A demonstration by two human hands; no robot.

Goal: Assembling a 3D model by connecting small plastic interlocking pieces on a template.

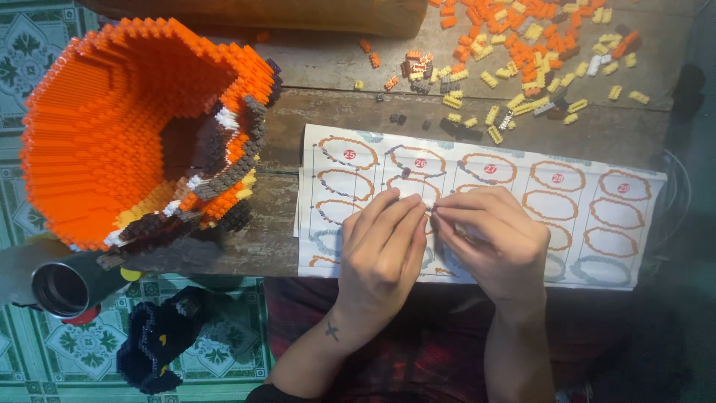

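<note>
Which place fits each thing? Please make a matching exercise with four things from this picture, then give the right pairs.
Things:
1. orange brick model
2. loose small bricks
3. instruction sheet
4. dark cylinder

Places:
A. under both hands
B. far side of the table, to the right
C. lower left, below the model
D. left end of the table

Pairs: 1-D, 2-B, 3-A, 4-C

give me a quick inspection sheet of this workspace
surface: worn wooden table, bare in places
job's things: paper instruction sheet with ring diagrams; big orange brick model, hollow, at the table's left end
clutter: loose small bricks, orange, yellow, dark, scattered at the far edge
hands: left hand and right hand meet fingertip to fingertip over the sheet, pinching something too small to tell
cables: thin pale cable at the table's right end
surroundings: patterned floor tiles; dark brick piece; metal cylinder
</note>
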